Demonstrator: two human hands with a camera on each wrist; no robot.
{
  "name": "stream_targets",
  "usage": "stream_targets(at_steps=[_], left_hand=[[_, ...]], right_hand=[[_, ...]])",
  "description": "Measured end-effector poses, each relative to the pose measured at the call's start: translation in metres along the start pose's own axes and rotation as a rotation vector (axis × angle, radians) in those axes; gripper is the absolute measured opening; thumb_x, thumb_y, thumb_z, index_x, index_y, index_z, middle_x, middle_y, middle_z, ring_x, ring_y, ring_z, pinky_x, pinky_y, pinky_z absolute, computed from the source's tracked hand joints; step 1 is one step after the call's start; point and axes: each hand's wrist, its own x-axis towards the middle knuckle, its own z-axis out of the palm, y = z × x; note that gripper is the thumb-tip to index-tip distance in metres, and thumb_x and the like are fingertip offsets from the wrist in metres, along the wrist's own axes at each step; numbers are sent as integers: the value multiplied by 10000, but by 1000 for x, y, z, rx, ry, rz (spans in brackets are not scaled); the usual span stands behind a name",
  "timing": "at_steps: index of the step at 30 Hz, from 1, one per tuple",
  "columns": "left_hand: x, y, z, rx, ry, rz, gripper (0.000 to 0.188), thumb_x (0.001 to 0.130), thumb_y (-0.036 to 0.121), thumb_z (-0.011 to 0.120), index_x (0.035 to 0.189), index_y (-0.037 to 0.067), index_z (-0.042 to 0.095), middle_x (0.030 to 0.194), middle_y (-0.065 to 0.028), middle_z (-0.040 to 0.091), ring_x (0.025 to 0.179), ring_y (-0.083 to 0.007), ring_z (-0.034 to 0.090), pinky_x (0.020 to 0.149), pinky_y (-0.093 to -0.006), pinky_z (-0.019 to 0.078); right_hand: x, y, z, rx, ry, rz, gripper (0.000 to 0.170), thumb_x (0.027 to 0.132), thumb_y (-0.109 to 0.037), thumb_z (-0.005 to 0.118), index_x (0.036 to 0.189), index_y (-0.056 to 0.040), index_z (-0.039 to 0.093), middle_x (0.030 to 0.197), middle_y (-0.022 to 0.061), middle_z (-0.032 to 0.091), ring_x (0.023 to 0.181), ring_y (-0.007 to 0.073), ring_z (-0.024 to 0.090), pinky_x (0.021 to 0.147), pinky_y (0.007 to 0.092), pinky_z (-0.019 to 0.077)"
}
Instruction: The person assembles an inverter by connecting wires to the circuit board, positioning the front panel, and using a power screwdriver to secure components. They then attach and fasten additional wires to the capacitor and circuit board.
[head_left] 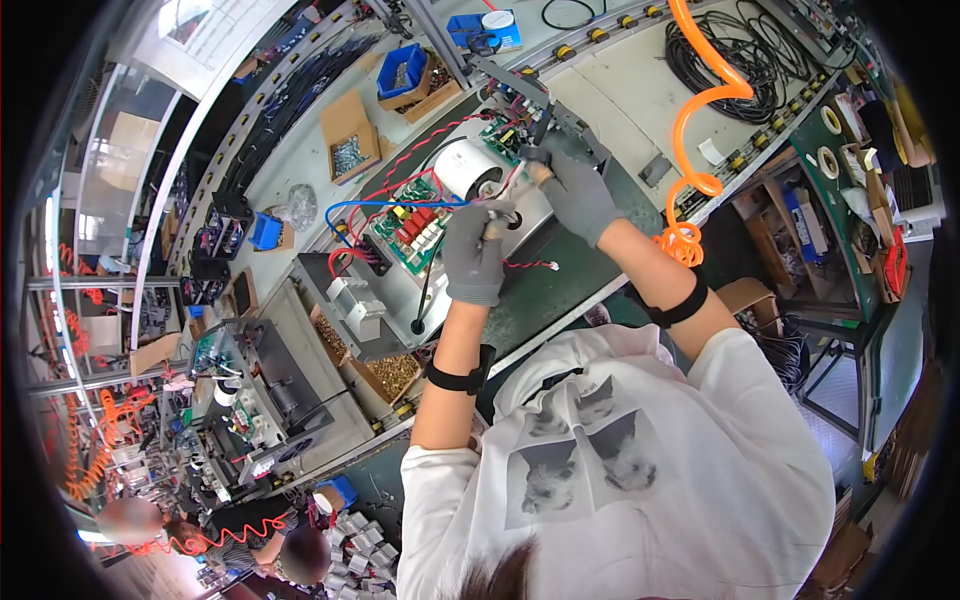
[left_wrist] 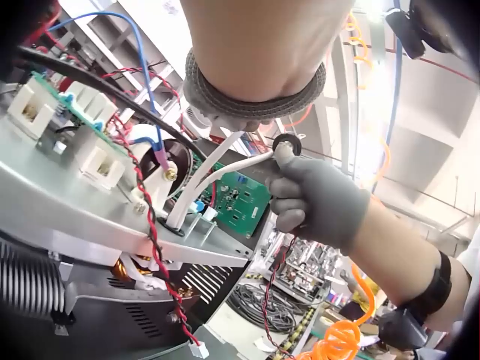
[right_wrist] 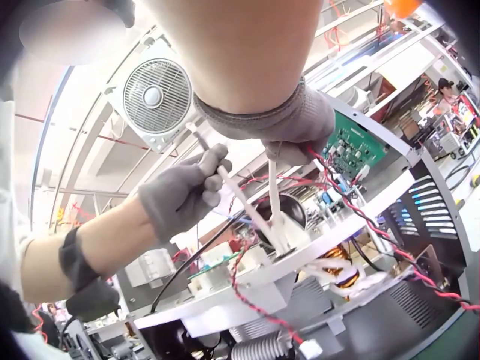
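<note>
Evidently, you are at the lead-handling step: two white leads rise through a hole in the metal plate (left_wrist: 82, 199) of the unit in front of you, and you appear to be sorting or straightening them by hand. Your left hand (head_left: 472, 258) and right hand (head_left: 580, 198) are apart, each gripping its own lead. The first white lead (right_wrist: 243, 199) slants up to the left hand, its fingers curled round it and its free end standing beyond them; the second white lead (right_wrist: 274, 187) runs up to the right hand, held by the thumb and bent fingers (what its tip carries is hard to make out). Both spring from the same spot, near the large white cylinder (head_left: 465, 168), which lies on the far side of the hands. To the left of the left hand sits a green circuit board (head_left: 412, 238); a second, upright board (left_wrist: 244, 206) stands toward the far right. On the near side, a red-and-black twisted wire (left_wrist: 152, 225) hangs over the plate's edge, ending in a white plug (left_wrist: 198, 350). The next move, as judged here, calls for keeping the two leads distinct, with their ends held clear of the twisted wire; where each end belongs cannot be told.
</note>
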Motion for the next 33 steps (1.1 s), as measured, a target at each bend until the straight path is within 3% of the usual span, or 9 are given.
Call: stream_targets(at_steps=[4,7,9,12,16,22,24,27,33], left_hand=[[-2,5,10,-48,5,70,172,871,151,523,955,44,628,902,-136,627,851,-286,592,779,-363,448],[-8,8,13,-8,-30,15,183,873,161,531,977,45,627,899,-134,632,847,-288,597,765,-365,453],[-7,8,16,10,-37,44,187,869,161,547,993,46,628,899,-129,634,837,-297,596,751,-362,457],[-3,15,18,45,-31,132,192,849,159,578,997,47,626,899,-117,634,823,-305,589,730,-362,458],[-9,4,20,97,-23,192,212,861,136,556,1028,19,613,902,-155,622,822,-313,588,741,-371,457],[-29,-3,19,144,158,94,175,845,108,547,976,9,605,902,-162,613,842,-343,589,740,-372,469],[-50,-17,10,337,252,61,185,836,115,549,986,34,619,909,-158,607,858,-342,594,744,-379,477],[-69,-17,12,383,43,-95,200,808,129,554,990,80,618,937,-144,590,811,-326,588,677,-393,484],[-69,-25,4,610,-272,29,346,721,162,601,1056,92,557,1154,-104,500,868,-285,554,667,-384,492]], right_hand=[[-19,-3,-7,-38,275,-189,314,919,-291,466,1115,-48,498,734,205,591,706,393,580,607,444,437],[-51,-15,-23,169,132,-109,326,931,-326,457,1025,-25,536,642,135,561,573,307,560,528,372,411],[-68,-16,-29,714,-204,198,383,942,-353,444,891,6,565,600,60,509,525,190,494,499,322,378],[-75,-24,-40,702,-229,235,424,943,-368,448,793,7,580,587,-2,473,527,86,405,470,269,330],[-70,-32,-37,446,-119,-20,434,936,-377,454,783,6,589,581,1,474,530,83,408,482,248,333],[-50,-8,-10,573,-396,404,379,931,-307,461,816,29,592,605,68,532,602,142,512,555,318,405],[-41,-8,8,330,-51,-17,250,910,-219,478,899,4,590,615,89,540,565,182,521,516,331,394],[-45,-36,7,243,113,-108,241,870,-153,495,1069,-36,564,597,111,506,546,240,519,503,325,405],[-53,-31,16,-20,55,-514,416,781,-123,572,1194,-156,530,822,83,541,574,245,545,528,317,454]])
